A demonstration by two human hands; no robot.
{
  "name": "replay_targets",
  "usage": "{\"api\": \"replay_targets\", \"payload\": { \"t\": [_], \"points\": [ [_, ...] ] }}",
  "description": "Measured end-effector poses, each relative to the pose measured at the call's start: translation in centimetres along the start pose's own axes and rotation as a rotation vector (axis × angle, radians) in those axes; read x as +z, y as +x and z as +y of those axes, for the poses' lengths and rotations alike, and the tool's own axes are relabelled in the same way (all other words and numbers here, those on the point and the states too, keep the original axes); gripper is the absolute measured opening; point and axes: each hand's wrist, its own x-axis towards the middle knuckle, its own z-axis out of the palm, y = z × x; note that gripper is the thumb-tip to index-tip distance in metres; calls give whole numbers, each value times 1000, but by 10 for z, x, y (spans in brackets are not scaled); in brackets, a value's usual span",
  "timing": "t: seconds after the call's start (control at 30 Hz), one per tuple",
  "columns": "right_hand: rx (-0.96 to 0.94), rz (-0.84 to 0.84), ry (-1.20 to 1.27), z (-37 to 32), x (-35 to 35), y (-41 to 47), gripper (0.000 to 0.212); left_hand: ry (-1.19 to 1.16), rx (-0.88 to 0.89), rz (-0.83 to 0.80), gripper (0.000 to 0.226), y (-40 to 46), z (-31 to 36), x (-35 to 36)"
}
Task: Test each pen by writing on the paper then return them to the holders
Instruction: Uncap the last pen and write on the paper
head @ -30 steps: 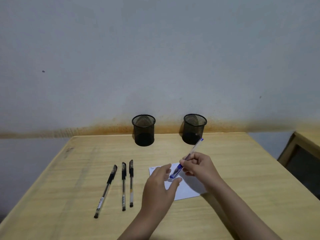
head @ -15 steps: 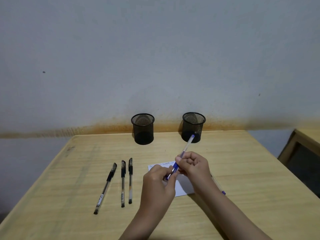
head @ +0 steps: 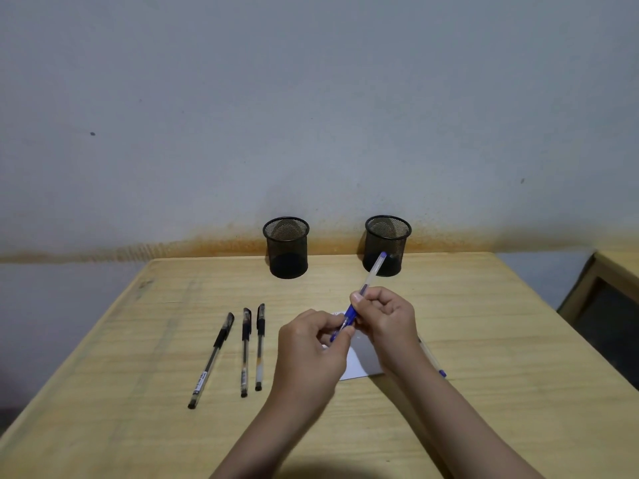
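On the wooden counter [head: 484, 323], two mesh holders [head: 286, 248] stand at the far edge in the upper centre of the frame, and three black pens [head: 245, 350] lie left of centre, well apart from the hands. The blue pen [head: 367, 288] is held at frame centre above the paper [head: 363, 364] — its long axis slants from lower left up toward the right-hand holder [head: 388, 245]. The right hand [head: 387, 318] grips the barrel while the left hand [head: 311, 344] pinches the lower tip end — probably working the cap, so the coming pull or push runs along that slant.
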Motion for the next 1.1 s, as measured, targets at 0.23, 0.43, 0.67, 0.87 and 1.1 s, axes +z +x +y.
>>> {"api": "replay_targets", "payload": {
  "t": [0.23,0.43,0.67,0.87,1.1],
  "points": [
    [82,165,105,-11,-12,13,24,-190,-153,-21,21,-17,-7,5],
    [83,400,290,-18,-63,35,24,-205,-288,30,13,-36,-27,-13],
    [55,337,8,-1,-42,29,14,311,-211,-11,9,56,-47,-23],
    [54,334,-86,8,-41,25,14,495,-275,-124,14,88,-85,-2],
    [6,272,-169,14,-35,26,14,421,68,-57,27,48,-66,14]
  ]
}}
